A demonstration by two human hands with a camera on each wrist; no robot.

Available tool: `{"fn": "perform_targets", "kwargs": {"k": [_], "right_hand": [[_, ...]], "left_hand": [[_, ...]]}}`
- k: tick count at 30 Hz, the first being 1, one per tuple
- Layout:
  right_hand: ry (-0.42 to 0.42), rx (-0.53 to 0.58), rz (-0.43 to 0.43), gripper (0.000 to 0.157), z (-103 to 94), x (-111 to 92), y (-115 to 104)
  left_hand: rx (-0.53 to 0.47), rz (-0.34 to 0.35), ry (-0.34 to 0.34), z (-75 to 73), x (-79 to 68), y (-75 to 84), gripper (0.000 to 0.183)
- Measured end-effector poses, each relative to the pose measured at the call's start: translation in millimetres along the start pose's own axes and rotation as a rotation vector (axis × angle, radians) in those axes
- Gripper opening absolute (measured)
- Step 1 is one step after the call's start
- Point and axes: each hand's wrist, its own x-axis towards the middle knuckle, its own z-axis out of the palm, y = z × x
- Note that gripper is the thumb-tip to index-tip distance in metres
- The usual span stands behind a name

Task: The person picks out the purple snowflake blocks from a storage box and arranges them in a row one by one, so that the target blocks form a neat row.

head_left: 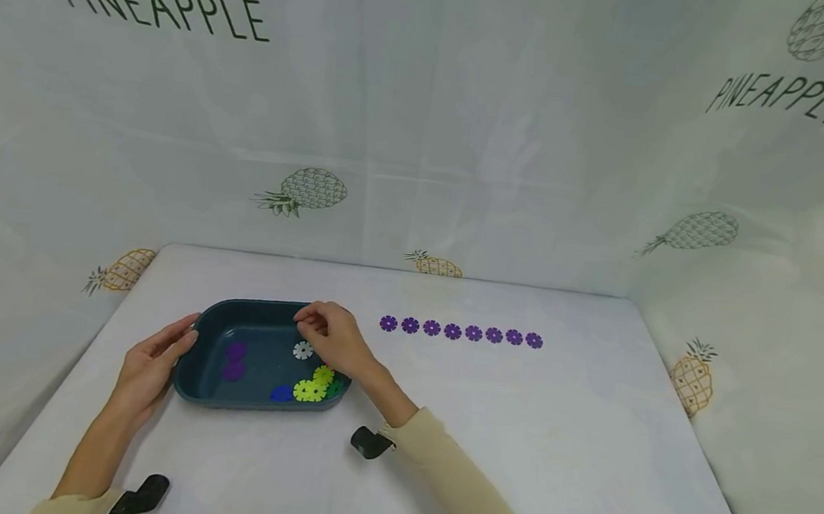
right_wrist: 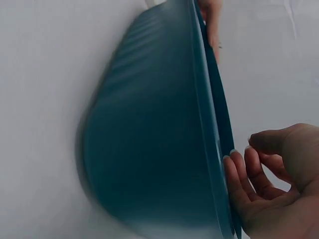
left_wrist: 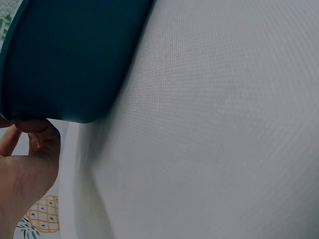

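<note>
A dark teal tray (head_left: 253, 405) stands on the white table, its corner filling much of the left wrist view. My left hand (head_left: 148, 367) holds it at the left end, thumb along the rim. Over its back right part hangs my right hand (head_left: 334, 337), fingers loosely bent, with no piece visible between thumb and fingertips in the right wrist view. Just below those fingers lies a white flower-shaped disc (head_left: 303, 350). Purple discs (head_left: 233, 371) lie in the tray's left half; yellow discs (head_left: 311, 390), a blue disc (head_left: 281, 393) and a green disc (head_left: 334, 388) lie along its front right.
Several purple flower-shaped discs (head_left: 453, 332) form a straight row on the table (head_left: 514, 435), right of the tray. Behind the table hangs a pale cloth (head_left: 426, 124) printed with pineapples. Black wrist mounts (head_left: 371, 443) stick out beside both forearms.
</note>
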Motion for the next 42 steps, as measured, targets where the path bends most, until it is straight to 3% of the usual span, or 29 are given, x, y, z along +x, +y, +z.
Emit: {"fn": "perform_targets", "kwargs": {"k": [18, 29, 33, 42], "right_hand": [[-0.079, 0.007, -0.023, 0.019, 57.0, 16, -6], [-0.078, -0.005, 0.014, 0.019, 77.9, 21, -6], [-0.106, -0.091, 0.028, 0.023, 84.0, 24, -3], [-0.282, -0.458, -0.052, 0.042, 95.9, 26, -6]], "left_hand": [[0.019, -0.003, 0.021, 5.9, 1.2, -0.3, 0.059], [0.018, -0.021, 0.027, 6.8, 1.9, -3.3, 0.058], [0.021, -0.038, 0.024, 6.2, 0.6, -3.2, 0.059], [0.024, -0.033, 0.021, -0.2, 1.2, -1.9, 0.059]]}}
